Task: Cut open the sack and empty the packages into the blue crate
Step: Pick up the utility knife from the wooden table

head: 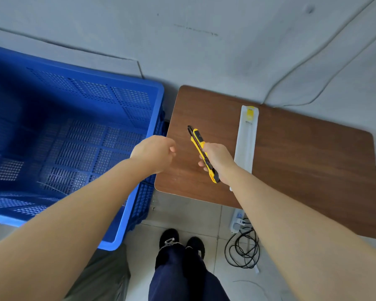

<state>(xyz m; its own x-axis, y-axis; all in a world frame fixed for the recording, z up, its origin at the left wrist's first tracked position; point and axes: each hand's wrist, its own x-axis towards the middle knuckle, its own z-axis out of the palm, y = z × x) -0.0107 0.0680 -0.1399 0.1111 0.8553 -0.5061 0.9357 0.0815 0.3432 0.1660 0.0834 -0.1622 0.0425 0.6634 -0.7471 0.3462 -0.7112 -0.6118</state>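
Note:
My right hand (217, 159) grips a yellow and black utility knife (199, 141) above the left part of a small brown table (302, 159); its tip points up and to the left. My left hand (155, 152) is curled into a loose fist with nothing in it, hovering over the right rim of the big blue crate (156, 105). The crate has perforated walls and floor, and nothing lies inside it. A grey-green fabric, possibly the sack (104, 276), lies on the floor at the bottom beside the crate. No packages are visible.
A long white packet with a yellow label (246, 135) lies on the table beside my right hand. A power strip (237, 222) and coiled black cable (243, 250) sit on the floor under the table's front edge. My dark shoes (181, 241) stand between crate and table.

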